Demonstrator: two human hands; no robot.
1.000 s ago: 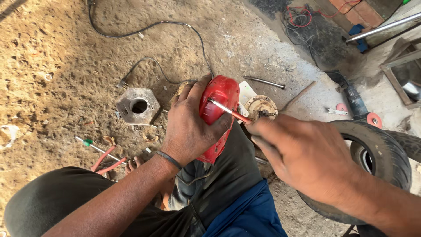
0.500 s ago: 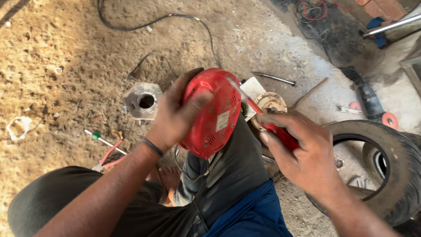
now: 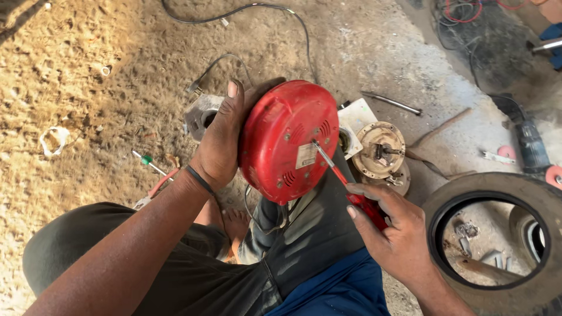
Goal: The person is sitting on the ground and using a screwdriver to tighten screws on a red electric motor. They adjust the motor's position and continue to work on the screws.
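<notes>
1. Centre of the frame: a round red housing (image 3: pixel 287 143) with vent slots and a small pale label, propped tilted on the person's knee over dark trousers.
2. Left hand (image 3: pixel 221 140) has its fingers wrapped tight on the housing's left edge, thumb sticking up along the rim. There's a dark band on that wrist.
3. Right hand (image 3: pixel 392 231), lower right of centre, fingers closed around the red handle of a screwdriver (image 3: pixel 339 178). The metal shaft runs up and left, and its tip touches the housing just beside the label.
4. Just right of the housing, on the ground: a round tan metal part (image 3: pixel 381 149) with a short shaft in the middle.
5. Lower right corner: an old black tyre (image 3: pixel 445 202) lying flat, bits of junk inside the ring.
6. Left of centre, half hidden behind the left hand: a grey metal block (image 3: pixel 202 114) with a hole in it.
7. A second screwdriver with a green collar (image 3: pixel 149 164) lies on the dirt floor at mid left.
8. A black cable (image 3: pixel 257 9) loops along the top of the frame.
</notes>
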